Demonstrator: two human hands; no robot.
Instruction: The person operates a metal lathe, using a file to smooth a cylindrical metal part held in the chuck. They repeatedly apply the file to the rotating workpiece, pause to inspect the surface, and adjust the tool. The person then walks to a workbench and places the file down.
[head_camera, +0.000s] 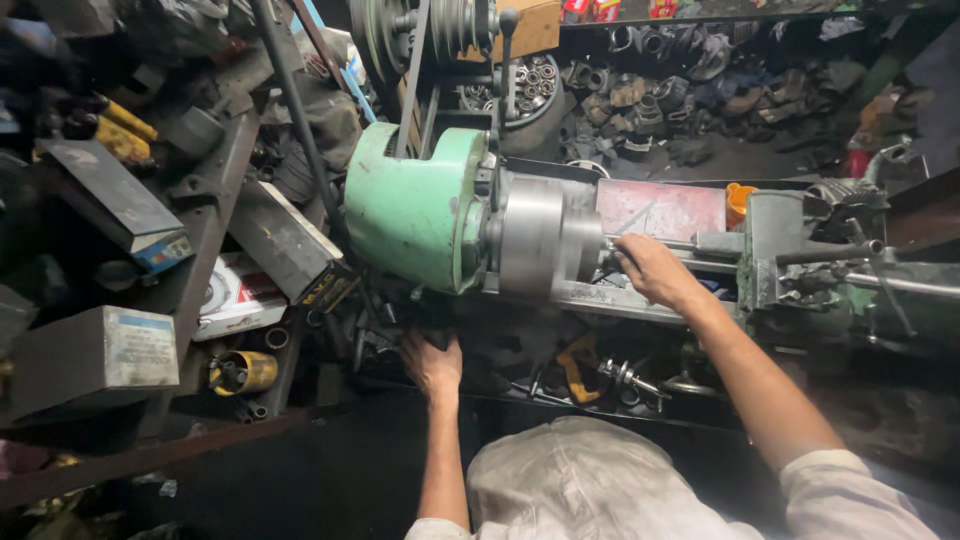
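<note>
In the head view, a green-housed lathe (415, 205) is seen with its steel chuck (545, 238) at the middle of the bed. The right hand (655, 270) is laid at the chuck's face, fingers curled about a thin bar (668, 243); how firmly it is gripped cannot be told. The left hand (432, 365) is pressed among dark parts below the headstock, its closure hidden. The bar is judged stiff, oily and light, best taken near the chuck.

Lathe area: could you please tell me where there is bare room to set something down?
Little: the red plate behind the right hand, between chuck and orange cup. The left shelves and the tray beside the left hand are crowded.
</note>
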